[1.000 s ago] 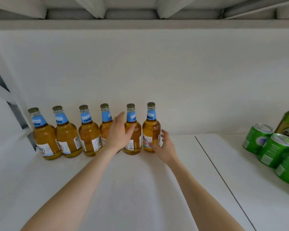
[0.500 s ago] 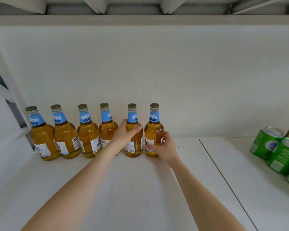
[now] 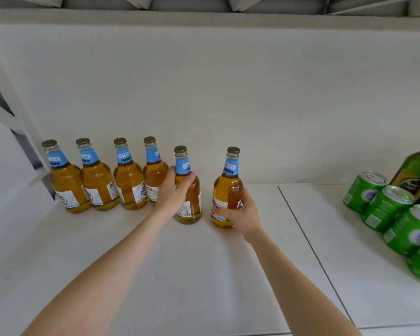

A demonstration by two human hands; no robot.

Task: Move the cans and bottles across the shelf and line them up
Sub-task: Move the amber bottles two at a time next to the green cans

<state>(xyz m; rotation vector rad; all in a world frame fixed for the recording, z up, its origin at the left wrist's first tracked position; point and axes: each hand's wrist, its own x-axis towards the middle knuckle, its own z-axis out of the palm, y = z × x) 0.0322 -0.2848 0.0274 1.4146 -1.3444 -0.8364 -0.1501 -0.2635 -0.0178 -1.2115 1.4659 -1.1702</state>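
Left hand [image 3: 175, 192]: curled round the shoulder of an upright amber glass beer bottle [image 3: 192, 206], blue neck label, just right of the back row [image 3: 129, 183].
Right hand [image 3: 243, 212]: grips a matching upright bottle [image 3: 228, 190] by its lower body, apart to the right.
Where: white shelf [image 3: 204, 275]; green metal cans [image 3: 386, 204] lie further right, nearer the right hand.

Both bare forearms reach forward and slightly inward from the lower edge. The left hand [image 3: 176, 191] wraps a bottle [image 3: 190, 203] near its shoulder, thumb across the front. The right hand [image 3: 244, 212] grips a second bottle [image 3: 228, 190] low on its body, thumb in front, fingers curled round the right side.
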